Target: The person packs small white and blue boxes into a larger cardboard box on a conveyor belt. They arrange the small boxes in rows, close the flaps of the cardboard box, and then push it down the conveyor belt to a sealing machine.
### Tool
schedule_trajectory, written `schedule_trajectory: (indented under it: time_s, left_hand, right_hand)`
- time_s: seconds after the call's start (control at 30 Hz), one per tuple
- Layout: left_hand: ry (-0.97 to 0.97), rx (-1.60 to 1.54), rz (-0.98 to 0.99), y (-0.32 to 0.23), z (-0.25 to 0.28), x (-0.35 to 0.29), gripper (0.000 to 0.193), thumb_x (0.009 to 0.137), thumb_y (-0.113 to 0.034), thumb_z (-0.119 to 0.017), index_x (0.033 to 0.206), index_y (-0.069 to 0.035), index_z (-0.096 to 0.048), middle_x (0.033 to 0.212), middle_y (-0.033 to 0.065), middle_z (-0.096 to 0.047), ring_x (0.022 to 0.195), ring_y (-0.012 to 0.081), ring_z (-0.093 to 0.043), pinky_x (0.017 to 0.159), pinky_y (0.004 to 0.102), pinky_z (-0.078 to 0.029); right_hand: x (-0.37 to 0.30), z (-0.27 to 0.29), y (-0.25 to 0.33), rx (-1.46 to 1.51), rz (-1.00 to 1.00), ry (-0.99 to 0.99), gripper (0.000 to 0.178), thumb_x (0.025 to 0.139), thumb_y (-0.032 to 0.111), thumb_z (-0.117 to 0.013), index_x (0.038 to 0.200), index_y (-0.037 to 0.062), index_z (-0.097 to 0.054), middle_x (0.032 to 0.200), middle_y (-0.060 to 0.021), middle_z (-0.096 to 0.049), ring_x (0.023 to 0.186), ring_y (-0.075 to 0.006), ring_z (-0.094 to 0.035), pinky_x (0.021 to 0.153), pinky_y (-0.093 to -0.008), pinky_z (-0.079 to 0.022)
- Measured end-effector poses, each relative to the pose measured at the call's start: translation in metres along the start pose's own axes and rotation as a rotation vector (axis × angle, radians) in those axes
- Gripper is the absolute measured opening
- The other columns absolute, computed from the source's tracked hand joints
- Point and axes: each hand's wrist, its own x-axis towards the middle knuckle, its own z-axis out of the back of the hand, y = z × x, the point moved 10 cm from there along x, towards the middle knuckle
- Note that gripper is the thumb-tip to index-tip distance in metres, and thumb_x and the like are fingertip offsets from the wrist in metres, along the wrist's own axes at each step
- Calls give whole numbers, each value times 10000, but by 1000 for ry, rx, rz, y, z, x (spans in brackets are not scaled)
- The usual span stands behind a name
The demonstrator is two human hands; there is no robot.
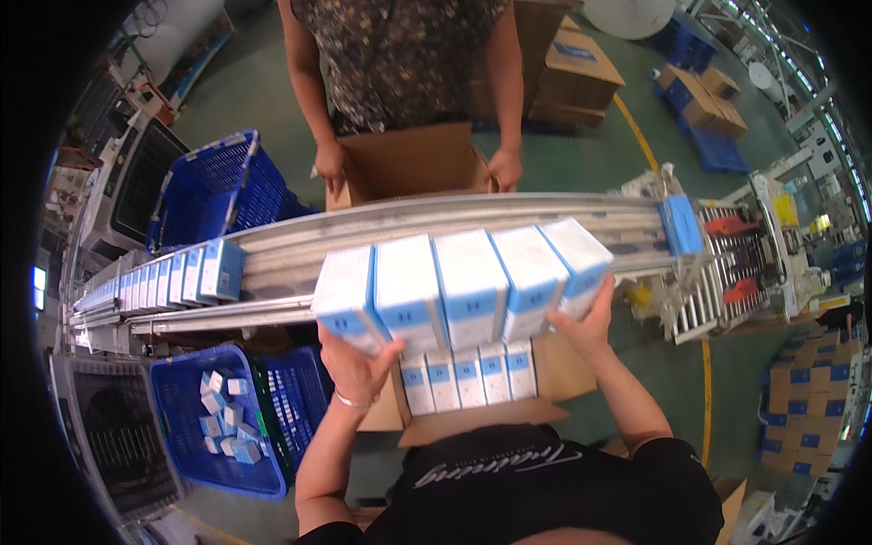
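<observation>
1. While the left hand and right hand, half open, grip opposite ends, five white-and-blue boxes are held in a row between them.
2. The row hangs over an open carton holding similar boxes, beside the conveyor.

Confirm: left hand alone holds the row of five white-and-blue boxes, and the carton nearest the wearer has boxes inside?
Not alone: in the head view, the left hand grips one end of the row of five white-and-blue boxes and the right hand grips the other. The carton nearest the wearer does have boxes inside.
</observation>
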Motion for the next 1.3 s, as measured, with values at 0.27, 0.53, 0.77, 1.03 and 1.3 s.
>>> schedule_trajectory:
  time_s: [0.27, 0.53, 0.77, 1.03, 1.3]
  left_hand:
    - [1139, 487, 391, 119, -70, -204, 506, 779, -332, -669, 1080, 17, -459, 965, 217, -572, 919, 396, -570, 724, 427, -480]
    - [1044, 420, -19, 109, -156, -187, 531, 797, -488, -586, 1084, -44, -539, 1022, 149, -593, 970, 320, -570, 786, 468, -452]
    - [1047, 266, -37, 104, -145, -169, 555, 835, -441, -554, 1196, -28, -468, 1064, 175, -593, 999, 356, -564, 849, 431, -453]
    - [-285, 923, 1, 186, 166, 91, 402, 796, -215, -626, 1061, 65, -512, 1022, 217, -552, 951, 362, -529, 840, 432, -420]
    - [67, 1147, 743, 315, 261, 143, 828, 704, -686, -551, 1148, 12, -543, 1159, 218, -529, 1123, 350, -465, 929, 432, -391]
  right_hand:
    - [-149, -18, -108, -930, -390, 804, 559, 723, 322, -737, 1060, -45, -483, 935, -213, -601, 871, -354, -600, 763, -409, -480]
    - [-161, -24, -157, -902, -493, 1063, 349, 771, 327, -659, 798, -20, -636, 706, -213, -613, 709, -351, -624, 654, -439, -483]
    - [-133, -70, -145, -1274, -124, 1220, 445, 767, 460, -641, 855, 24, -669, 798, -161, -658, 750, -308, -645, 648, -398, -506]
    - [31, -128, -4, -449, 128, 192, 174, 844, 203, -569, 907, 46, -609, 782, -126, -648, 715, -308, -628, 631, -380, -482]
    - [50, -149, -55, -669, -148, 271, 202, 846, 249, -559, 872, 62, -630, 728, -134, -648, 663, -298, -627, 608, -383, -478]
